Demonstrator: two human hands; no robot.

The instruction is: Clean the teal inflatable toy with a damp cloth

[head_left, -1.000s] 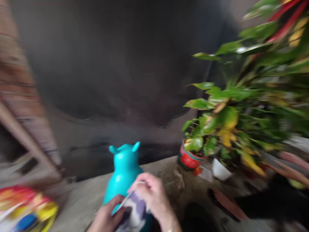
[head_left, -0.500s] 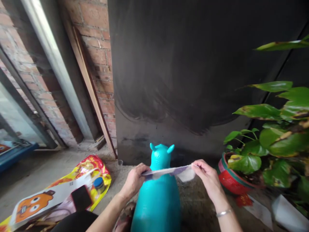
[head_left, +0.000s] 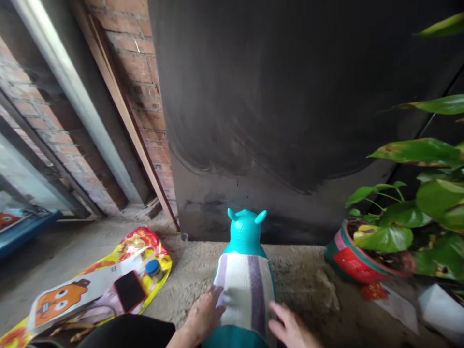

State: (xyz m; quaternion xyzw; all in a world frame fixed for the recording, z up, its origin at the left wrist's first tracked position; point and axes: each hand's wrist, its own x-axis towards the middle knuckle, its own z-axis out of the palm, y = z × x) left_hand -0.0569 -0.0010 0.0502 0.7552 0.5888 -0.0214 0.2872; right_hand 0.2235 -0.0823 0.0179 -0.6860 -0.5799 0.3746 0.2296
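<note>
A turquoise inflatable animal toy point(head_left: 245, 232) with two small ears stands in front of me, its head toward the dark panel. Over its back lies a white and purple striped towel point(head_left: 239, 290), spread flat. My left hand point(head_left: 205, 311) rests at the towel's left edge, fingers stretched out. On the other side, my right hand point(head_left: 288, 324) is at the right edge, its fingers apart. Neither hand grips the cloth. The toy's lower body is partly hidden under the towel.
At left on the floor lie a yellow and red bag point(head_left: 159, 246), a phone point(head_left: 129, 291) and a small blue-lidded jar point(head_left: 153, 269). A potted plant point(head_left: 355, 266) stands at right, near scraps of paper point(head_left: 400, 307). The dark panel point(head_left: 271, 121) rises ahead.
The towel, held stretched between both hands half a second ago, now lies over the toy's back. Both hands have let go of it and moved down toward me.
</note>
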